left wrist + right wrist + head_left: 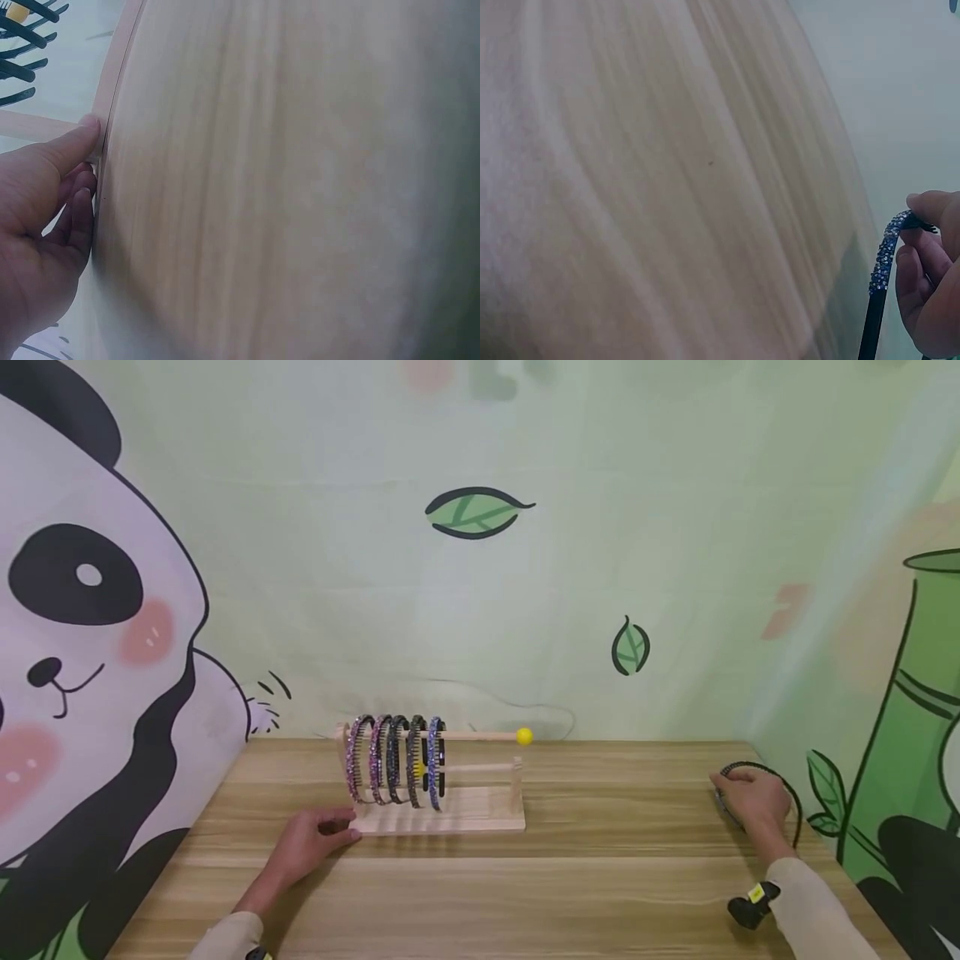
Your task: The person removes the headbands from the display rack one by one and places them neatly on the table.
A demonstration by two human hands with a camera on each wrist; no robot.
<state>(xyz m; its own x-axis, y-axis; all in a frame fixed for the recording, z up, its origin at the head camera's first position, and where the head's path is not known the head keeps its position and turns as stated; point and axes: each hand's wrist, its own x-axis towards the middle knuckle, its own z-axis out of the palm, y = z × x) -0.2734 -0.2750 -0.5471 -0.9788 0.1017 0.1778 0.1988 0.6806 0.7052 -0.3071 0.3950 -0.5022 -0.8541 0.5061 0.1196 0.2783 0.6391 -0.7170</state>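
A wooden headband stand [480,822] rests on the table left of centre. Several glittery headbands hang on its upper rod, pink-purple and dark ones to the left and a blue headband [434,764] outermost on the right. At the stand's left front corner my left hand [307,847] pinches the base between thumb and fingers; the thumb [84,139] shows on the base's edge in the left wrist view. Far to the right, my right hand [756,802] holds another headband [883,259] by its rhinestone-covered part. Its plain dark end extends downward, and the hand partly hides it.
A yellow ball [524,737] caps the upper rod's right end. The wood-grain table [600,893] ends at a printed cloth backdrop [525,610] with a panda and leaves. A thin cord [517,704] runs along the backdrop behind the stand.
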